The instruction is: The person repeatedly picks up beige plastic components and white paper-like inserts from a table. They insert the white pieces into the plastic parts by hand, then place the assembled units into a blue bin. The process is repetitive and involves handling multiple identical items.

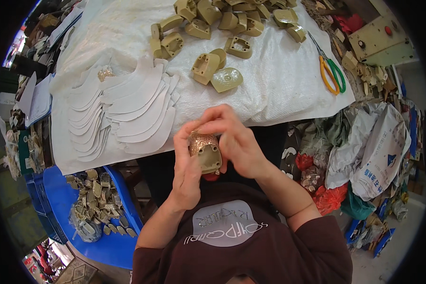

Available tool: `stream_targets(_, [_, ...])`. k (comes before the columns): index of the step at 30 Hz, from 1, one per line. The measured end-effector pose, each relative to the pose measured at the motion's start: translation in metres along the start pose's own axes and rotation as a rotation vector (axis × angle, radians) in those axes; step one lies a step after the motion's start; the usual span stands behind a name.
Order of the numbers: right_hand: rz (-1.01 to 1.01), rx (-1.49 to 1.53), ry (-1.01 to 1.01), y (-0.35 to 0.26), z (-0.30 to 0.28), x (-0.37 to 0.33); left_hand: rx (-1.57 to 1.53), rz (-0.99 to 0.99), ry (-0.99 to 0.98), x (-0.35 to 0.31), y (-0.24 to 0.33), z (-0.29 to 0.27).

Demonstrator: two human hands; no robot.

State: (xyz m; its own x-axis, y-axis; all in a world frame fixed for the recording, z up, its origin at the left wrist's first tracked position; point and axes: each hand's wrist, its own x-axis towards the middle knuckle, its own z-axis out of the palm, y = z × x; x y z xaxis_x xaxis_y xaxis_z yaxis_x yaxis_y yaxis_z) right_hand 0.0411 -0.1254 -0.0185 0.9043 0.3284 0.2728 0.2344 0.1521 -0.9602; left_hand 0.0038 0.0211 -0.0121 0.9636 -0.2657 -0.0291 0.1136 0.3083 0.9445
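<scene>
Between my two hands, just off the table's near edge, is an olive plastic shoe heel (209, 160) with holes in its end face. A gold glitter covering (203, 142) lies around its upper side. My left hand (185, 173) grips the heel from the left, fingers along its side. From the right, my right hand (232, 137) closes over the top, its fingertips pressed to the glitter piece near the left fingers. Closest to them on the table are bare olive heels (226, 79) and overlapping rows of pale cut pieces (139, 111).
White woven sheeting (270, 90) covers the table. More heels (236, 19) are heaped at the far side. Scissors (331, 71) with orange and green handles lie at right. A blue chair (102, 248) at left bears a pile of small heel pieces (97, 194). Bags (376, 151) crowd the right.
</scene>
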Motion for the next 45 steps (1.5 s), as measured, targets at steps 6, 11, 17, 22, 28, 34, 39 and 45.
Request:
stream_targets(6, [0.243,0.465,-0.276,-0.004,-0.009,0.013,0.059,0.163,0.012,0.004,0.004,0.017])
stream_targets(11, [0.139,0.188,-0.115,-0.001,0.004,-0.004,0.179,0.200,0.129,0.005,-0.004,0.015])
stream_targets(17, [-0.029,0.099,0.051,0.007,0.030,-0.018,0.023,0.156,0.307,0.009,-0.003,0.011])
stream_targets(22, [0.004,0.234,0.057,-0.001,0.034,-0.017,0.048,0.191,0.334,0.005,-0.004,0.013])
stream_targets(28, [0.241,0.239,0.131,0.002,0.028,-0.014,-0.057,0.083,0.289,0.009,-0.011,0.013])
stream_targets(34, [0.295,0.323,0.066,-0.006,0.008,-0.007,-0.398,0.057,0.075,0.009,-0.003,0.003])
stream_targets(39, [-0.022,-0.713,-0.044,-0.028,-0.006,0.007,0.469,0.351,0.063,0.010,0.003,0.005])
stream_targets(45, [-0.129,-0.310,0.086,-0.009,-0.009,0.001,0.397,0.110,-0.001,0.004,0.001,-0.005])
